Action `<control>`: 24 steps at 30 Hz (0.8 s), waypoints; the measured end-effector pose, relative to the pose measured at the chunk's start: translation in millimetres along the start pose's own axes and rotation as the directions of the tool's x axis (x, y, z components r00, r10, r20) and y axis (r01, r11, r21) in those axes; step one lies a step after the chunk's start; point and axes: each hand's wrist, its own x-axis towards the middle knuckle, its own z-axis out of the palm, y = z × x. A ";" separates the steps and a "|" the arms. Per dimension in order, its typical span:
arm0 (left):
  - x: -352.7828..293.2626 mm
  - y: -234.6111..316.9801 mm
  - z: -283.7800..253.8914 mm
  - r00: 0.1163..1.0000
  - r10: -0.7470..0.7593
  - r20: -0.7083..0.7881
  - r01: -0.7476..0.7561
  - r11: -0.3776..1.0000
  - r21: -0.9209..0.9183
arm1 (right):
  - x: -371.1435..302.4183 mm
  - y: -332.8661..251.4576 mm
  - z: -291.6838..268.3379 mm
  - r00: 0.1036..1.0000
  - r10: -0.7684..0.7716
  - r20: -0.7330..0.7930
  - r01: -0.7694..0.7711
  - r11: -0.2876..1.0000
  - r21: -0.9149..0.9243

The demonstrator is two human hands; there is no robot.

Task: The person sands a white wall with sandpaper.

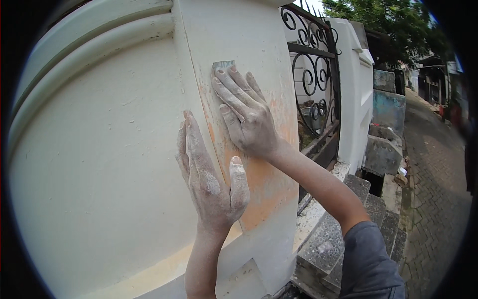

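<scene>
Sandpaper (222,65), a small grey piece, lies flat on the white pillar (234,35) face, pinned under the right hand (245,115); that grip is spread, fingers pressing rather than closed. Left hand (209,174) braces open-palmed at the pillar's corner, holding nothing. Sanding looks mid-way: orange undercoat (264,184) shows below. Next stroke likely needs steady pressure near the iron fence (313,74).

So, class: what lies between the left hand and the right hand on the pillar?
In the head view, only bare pillar surface lies between the left hand and the right hand: a corner edge with orange patches showing through the white coat.
</scene>
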 end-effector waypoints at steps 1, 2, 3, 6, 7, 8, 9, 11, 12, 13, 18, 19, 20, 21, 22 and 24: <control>-0.7 0.0 -1.7 1.000 -0.008 0.010 0.008 1.000 0.019 | -48.9 -18.6 -1.0 0.993 -0.020 0.120 0.018 1.000 0.018; -1.2 -1.8 -5.8 1.000 -0.008 0.016 0.008 1.000 0.023 | -86.4 -27.0 -1.6 0.971 -0.043 0.236 0.035 0.999 0.040; -0.2 0.9 -4.7 1.000 0.022 -0.010 -0.022 1.000 -0.003 | -93.8 -16.5 -12.6 0.970 -0.045 0.238 0.040 0.999 0.024; 2.9 -0.3 -3.8 0.999 0.034 -0.029 -0.034 0.999 -0.009 | -64.5 8.3 -17.4 0.944 -0.179 0.276 0.200 0.979 -0.049; 2.3 3.9 -1.6 1.000 -0.007 -0.021 0.006 1.000 -0.006 | -24.5 22.5 -19.7 0.985 -0.088 0.149 0.096 0.994 -0.047; 1.2 5.4 -0.3 1.000 -0.008 -0.017 0.008 1.000 -0.004 | 11.7 37.4 -17.9 1.000 0.011 0.012 -0.010 1.000 -0.019; 0.0 7.6 2.8 0.998 -0.044 0.044 0.044 0.999 0.007 | 41.1 53.8 -22.5 0.998 0.059 -0.033 -0.060 0.997 -0.047; -1.5 5.0 2.0 0.992 -0.079 0.103 0.075 0.996 0.037 | 50.8 55.7 -17.2 0.991 0.104 -0.087 -0.110 0.992 -0.057; -2.4 5.0 3.9 0.988 -0.078 0.137 0.056 0.987 0.152 | 33.7 44.5 -13.4 0.992 0.094 -0.079 -0.096 0.995 -0.023; -3.8 4.4 4.7 0.982 -0.085 0.169 0.037 0.963 0.268 | 10.4 31.6 -8.2 0.994 0.085 -0.068 -0.084 0.996 0.017; -5.5 8.3 6.0 0.959 -0.148 0.241 0.083 0.962 0.260 | -88.9 21.4 -27.2 0.930 -0.225 0.290 0.237 0.971 -0.007; -8.1 7.1 6.8 0.953 -0.148 0.265 0.097 0.976 0.195 | -64.3 26.6 -27.0 0.961 -0.155 0.229 0.163 0.986 -0.017; -7.7 6.6 7.8 0.953 -0.147 0.266 0.096 0.976 0.193 | -21.9 36.1 -25.5 0.983 -0.087 0.163 0.091 0.996 -0.016; -6.9 8.5 6.5 0.947 -0.169 0.271 0.111 0.970 0.218 | 19.8 45.1 -24.4 0.997 -0.036 0.069 0.038 0.999 -0.034; -6.8 8.9 5.5 0.942 -0.192 0.276 0.125 0.962 0.243 | 43.6 51.5 -21.6 1.000 0.014 -0.026 -0.015 0.999 -0.048; -5.9 9.8 7.0 0.944 -0.186 0.274 0.124 0.966 0.228 | 33.1 47.7 -18.3 0.999 0.030 -0.044 -0.031 0.999 -0.022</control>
